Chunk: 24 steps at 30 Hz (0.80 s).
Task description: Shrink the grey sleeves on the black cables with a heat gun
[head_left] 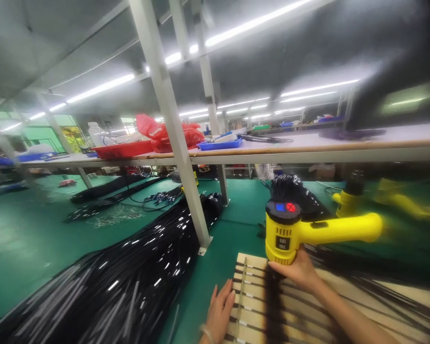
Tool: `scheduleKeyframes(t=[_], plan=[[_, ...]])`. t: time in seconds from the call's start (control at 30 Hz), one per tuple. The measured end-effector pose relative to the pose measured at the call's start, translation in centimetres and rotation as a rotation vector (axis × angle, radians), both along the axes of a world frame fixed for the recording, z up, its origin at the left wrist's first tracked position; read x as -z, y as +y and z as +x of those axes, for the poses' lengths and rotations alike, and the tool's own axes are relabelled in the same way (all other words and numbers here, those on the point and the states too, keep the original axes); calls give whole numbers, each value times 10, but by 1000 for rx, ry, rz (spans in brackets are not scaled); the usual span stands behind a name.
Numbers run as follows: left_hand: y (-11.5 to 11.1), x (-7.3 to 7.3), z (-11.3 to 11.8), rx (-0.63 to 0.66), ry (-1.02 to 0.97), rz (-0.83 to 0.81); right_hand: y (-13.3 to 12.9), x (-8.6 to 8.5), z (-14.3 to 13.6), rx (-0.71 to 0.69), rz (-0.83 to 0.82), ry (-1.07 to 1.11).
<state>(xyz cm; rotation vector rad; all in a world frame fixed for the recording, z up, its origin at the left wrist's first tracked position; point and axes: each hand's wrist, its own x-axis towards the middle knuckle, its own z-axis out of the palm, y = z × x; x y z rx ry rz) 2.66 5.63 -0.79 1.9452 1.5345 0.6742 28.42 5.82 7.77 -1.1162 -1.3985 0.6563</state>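
A yellow heat gun [284, 239] with a black top stands nose down over a pale wooden board [252, 260], its handle pointing right. My right hand [303, 272] is closed around the gun's lower body, thumb at the front; part of the fingers is hidden behind it. Thin black cables [290, 306] lie in rows across the board, with small white sleeves near its left end. Along that end runs a thin metal bar [242, 291]. My left hand [220, 308] rests at the board's left edge, fingers stretched out, holding nothing I can see.
A large bundle of black cables [129, 272] covers the green bench [236, 224] on the left. A white post [186, 167] rises beyond it. The raised shelf carries a red tray [123, 150] and a blue tray [220, 144]. Another yellow tool [349, 203] stands behind, right.
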Motion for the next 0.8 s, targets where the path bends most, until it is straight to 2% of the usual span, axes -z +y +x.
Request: scheduleKeyframes(t=[0.17,0.33,0.43,0.67,0.8], plan=[[0,-1,0,11,17,-8,1,5,2,-71,-32,-46],[3,2,-1,-7,14,-12,29,3,7,18,-25,-59],[4,3,-2,3,25,-24,35,2,10,33,-28,-48],[2,1,0,15,27,-12,9,6,7,40,-12,9],[2,-1,1,11,19,-15,-8,6,1,-17,-21,73]])
